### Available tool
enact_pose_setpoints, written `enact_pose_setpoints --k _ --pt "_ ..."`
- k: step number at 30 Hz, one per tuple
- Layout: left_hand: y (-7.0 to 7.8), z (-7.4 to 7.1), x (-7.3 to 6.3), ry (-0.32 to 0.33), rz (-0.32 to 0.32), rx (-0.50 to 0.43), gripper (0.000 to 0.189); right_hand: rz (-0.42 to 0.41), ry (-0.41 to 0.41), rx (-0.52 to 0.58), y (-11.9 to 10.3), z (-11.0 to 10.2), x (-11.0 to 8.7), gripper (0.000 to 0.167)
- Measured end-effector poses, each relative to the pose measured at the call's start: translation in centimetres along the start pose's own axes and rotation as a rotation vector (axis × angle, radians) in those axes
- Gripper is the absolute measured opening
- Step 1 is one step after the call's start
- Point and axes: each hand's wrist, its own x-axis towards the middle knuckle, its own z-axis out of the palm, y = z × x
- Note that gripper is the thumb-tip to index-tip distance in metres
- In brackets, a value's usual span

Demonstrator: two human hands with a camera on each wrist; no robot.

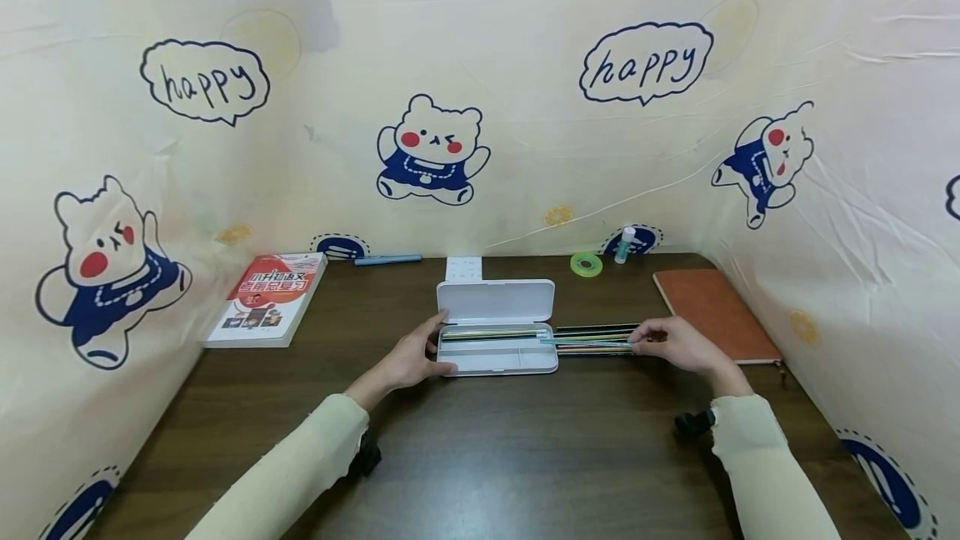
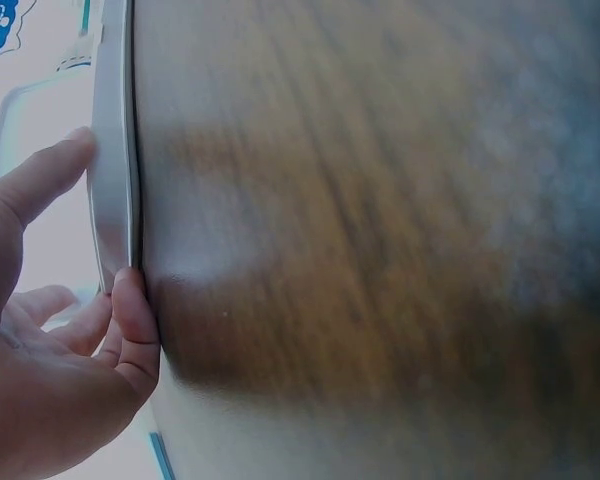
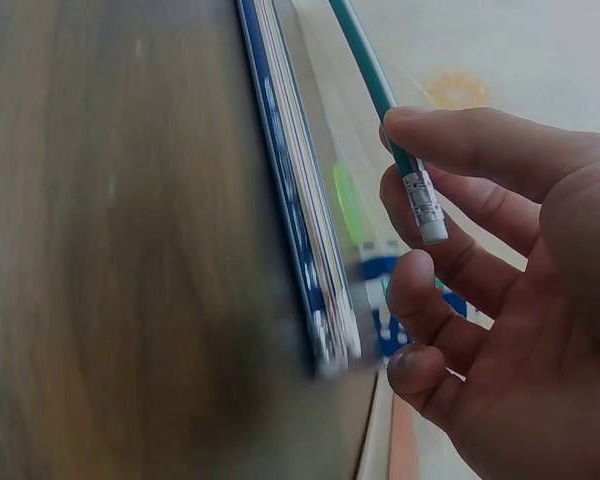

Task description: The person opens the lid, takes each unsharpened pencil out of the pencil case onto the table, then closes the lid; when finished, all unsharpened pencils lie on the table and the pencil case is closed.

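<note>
A white pencil case point(image 1: 495, 362) lies with its lid point(image 1: 495, 302) folded back. Several pencils rest in its rear part; the front part has a small divider. At the left end of the case, my left hand point(image 1: 408, 359) holds it, thumb at the front edge and fingers near the rear corner. My right hand point(image 1: 678, 344) pinches a green pencil point(image 3: 365, 60) by its white eraser end, between thumb and fingers. The pencil's far end reaches over the case's right part. Below that hand, several more pencils point(image 3: 290, 150) lie side by side on the table, right of the case.
Behind the lid is a white card point(image 1: 463, 268). A blue pen point(image 1: 387, 259) and a book point(image 1: 266, 298) are at left. Green tape point(image 1: 586, 264), a glue stick point(image 1: 625, 245) and a brown notebook point(image 1: 716, 315) are at right. Patterned cloth surrounds the wooden table point(image 1: 480, 457).
</note>
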Motion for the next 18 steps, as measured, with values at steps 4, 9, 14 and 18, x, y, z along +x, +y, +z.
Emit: enact_pose_setpoints --k 4,9,14,18 --pt "0.1 -0.1 -0.1 -0.003 -0.001 -0.009 0.1 0.012 -0.001 -0.013 0.8 -0.6 -1.0 0.008" --pt "0.2 0.0 -0.1 -0.008 -0.005 -0.009 0.099 0.028 0.007 -0.031 1.7 -1.2 -1.7 0.009" --pt "0.3 0.0 -0.1 -0.008 -0.01 -0.007 0.099 0.025 -0.003 -0.051 1.8 -1.2 -2.1 0.01" --pt "0.3 0.0 -0.1 -0.007 -0.01 -0.016 0.099 0.036 -0.022 -0.072 1.8 -1.0 -1.9 0.007"
